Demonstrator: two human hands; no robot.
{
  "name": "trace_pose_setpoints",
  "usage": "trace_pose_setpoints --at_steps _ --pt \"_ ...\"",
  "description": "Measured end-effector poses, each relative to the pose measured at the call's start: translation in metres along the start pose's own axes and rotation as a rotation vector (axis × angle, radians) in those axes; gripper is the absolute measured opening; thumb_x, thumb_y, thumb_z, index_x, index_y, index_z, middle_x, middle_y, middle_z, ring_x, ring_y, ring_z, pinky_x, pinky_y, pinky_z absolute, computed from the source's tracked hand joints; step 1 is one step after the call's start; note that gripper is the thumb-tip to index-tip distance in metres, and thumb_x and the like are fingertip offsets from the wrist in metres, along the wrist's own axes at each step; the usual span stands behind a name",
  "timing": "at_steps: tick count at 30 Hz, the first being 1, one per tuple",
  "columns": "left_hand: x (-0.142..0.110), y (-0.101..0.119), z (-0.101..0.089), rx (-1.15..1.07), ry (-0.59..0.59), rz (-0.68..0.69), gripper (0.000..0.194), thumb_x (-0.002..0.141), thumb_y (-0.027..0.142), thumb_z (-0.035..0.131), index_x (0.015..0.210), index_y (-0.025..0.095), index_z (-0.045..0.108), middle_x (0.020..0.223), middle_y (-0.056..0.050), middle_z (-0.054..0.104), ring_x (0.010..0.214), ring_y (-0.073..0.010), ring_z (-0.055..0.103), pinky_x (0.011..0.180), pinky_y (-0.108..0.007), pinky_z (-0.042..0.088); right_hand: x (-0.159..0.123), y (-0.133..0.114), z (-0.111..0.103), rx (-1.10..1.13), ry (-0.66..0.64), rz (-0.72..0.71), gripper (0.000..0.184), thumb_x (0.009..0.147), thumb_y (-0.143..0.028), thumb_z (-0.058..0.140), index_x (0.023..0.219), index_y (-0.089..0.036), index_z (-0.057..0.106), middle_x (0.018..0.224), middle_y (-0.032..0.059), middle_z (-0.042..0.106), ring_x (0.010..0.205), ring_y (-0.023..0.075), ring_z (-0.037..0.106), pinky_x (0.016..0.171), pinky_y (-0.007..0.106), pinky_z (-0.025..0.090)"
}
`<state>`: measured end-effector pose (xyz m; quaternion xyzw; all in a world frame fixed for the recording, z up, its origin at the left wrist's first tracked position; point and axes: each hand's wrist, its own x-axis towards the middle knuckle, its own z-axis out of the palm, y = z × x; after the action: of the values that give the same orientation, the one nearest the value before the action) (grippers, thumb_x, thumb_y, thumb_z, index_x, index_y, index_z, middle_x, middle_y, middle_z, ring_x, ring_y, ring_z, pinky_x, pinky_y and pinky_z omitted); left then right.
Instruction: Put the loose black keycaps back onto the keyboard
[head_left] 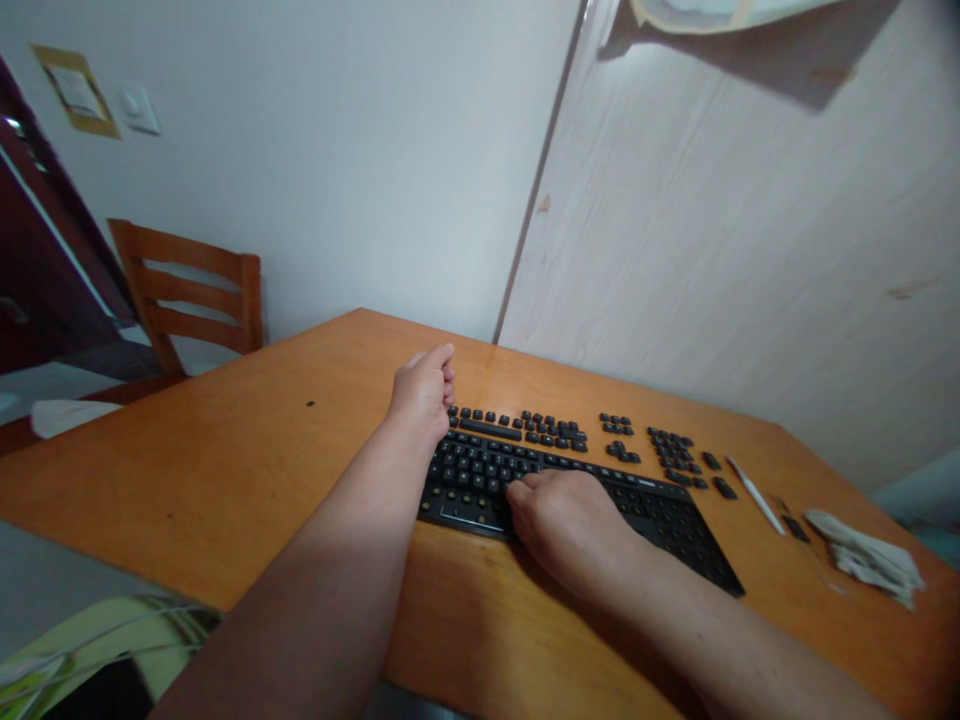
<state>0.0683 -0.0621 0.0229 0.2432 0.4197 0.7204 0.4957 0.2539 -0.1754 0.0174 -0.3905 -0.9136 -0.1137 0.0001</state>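
A black keyboard [480, 470] lies on the wooden table, with keycaps in its upper left rows and bare key sockets in its bottom row and at the right. My right hand [562, 510] rests on the middle of it, fingers curled down onto the keys; whatever they hold is hidden. Just past the keyboard's upper left corner, my left hand [425, 385] is closed, its fingers folded together beside the loose keycaps [555, 430]. Anything inside it cannot be made out. Those loose keycaps lie grouped in rows behind the keyboard, a long spacebar [490, 429] among them.
Right of the keyboard lie a white pen-like stick [756, 497], a small dark object [795, 529] and a crumpled cloth [866, 555]. A wooden chair [191, 290] stands at the table's far left. The wall [337, 160] borders the table's back edge. Cables [112, 640] hang at lower left.
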Motion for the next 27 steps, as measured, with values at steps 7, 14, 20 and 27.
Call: trace_pose_setpoints --at_steps 7,14,20,27 --pt "-0.003 -0.001 0.0 0.05 0.0 0.046 0.023 0.07 0.028 0.068 0.068 0.019 0.048 0.051 0.008 0.046 0.036 -0.004 0.031 0.037 -0.02 0.021 0.002 -0.001 0.001 -0.005 -0.008 -0.021 0.017 0.086 -0.012 0.049 0.081 -0.019 0.063 0.079 0.0049 0.07 0.07 0.0198 0.063 0.061 0.031 0.037" --pt "-0.007 -0.001 0.001 0.136 -0.004 0.114 0.024 0.071 0.03 0.068 0.069 0.02 0.046 0.051 0.008 0.046 0.036 -0.0043 0.031 0.037 -0.02 0.02 0.002 0.001 0.001 0.049 -0.027 -0.024 0.019 0.086 -0.014 0.047 0.085 -0.019 0.065 0.083 0.0058 0.072 0.074 0.0215 0.066 0.064 0.031 0.041" --pt "-0.007 0.002 0.0 0.153 -0.021 0.156 0.025 0.07 0.03 0.068 0.069 0.02 0.046 0.053 0.008 0.046 0.037 -0.004 0.031 0.038 -0.019 0.02 -0.002 0.026 -0.018 0.124 -0.089 0.085 0.027 0.09 -0.023 0.044 0.089 -0.023 0.071 0.084 0.005 0.075 0.076 0.0212 0.069 0.066 0.029 0.042" --pt "-0.005 0.002 -0.001 0.224 -0.038 0.199 0.024 0.073 0.031 0.067 0.07 0.02 0.046 0.053 0.008 0.047 0.036 -0.0046 0.032 0.037 -0.019 0.019 -0.013 0.045 -0.032 0.14 -0.175 0.082 0.045 0.085 -0.024 0.046 0.122 -0.032 0.069 0.099 0.0066 0.077 0.086 0.0263 0.071 0.07 0.034 0.048"
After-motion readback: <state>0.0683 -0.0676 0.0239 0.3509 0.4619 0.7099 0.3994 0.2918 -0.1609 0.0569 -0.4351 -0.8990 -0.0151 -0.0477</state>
